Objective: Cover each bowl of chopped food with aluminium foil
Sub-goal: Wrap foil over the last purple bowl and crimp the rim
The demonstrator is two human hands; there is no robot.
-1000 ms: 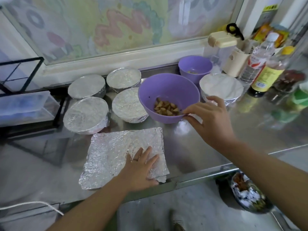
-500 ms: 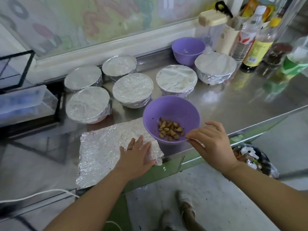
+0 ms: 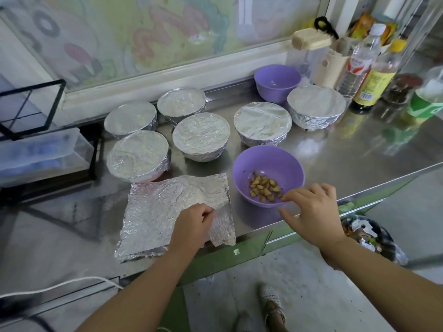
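Note:
A purple bowl [image 3: 266,168] with chopped brown pieces sits uncovered near the steel counter's front edge. My right hand [image 3: 311,212] grips its near rim, thumb inside. Left of the bowl lies a crinkled sheet of aluminium foil [image 3: 163,212]. My left hand [image 3: 191,224] pinches the sheet's near right part, which lifts slightly. Several foil-covered bowls stand behind, among them the nearest one [image 3: 201,137], one at far left [image 3: 138,155] and one at right [image 3: 316,105]. A second purple bowl [image 3: 277,80] stands uncovered at the back.
Bottles and jars [image 3: 374,75] crowd the back right corner of the steel counter [image 3: 347,159]. A black wire rack with a clear plastic box [image 3: 40,152] stands at the left. A bin with scraps [image 3: 374,238] sits on the floor below the counter's edge.
My right hand pulled the purple bowl from the back toward the front edge, beside the foil. My left hand went from lying flat on the foil to pinching it.

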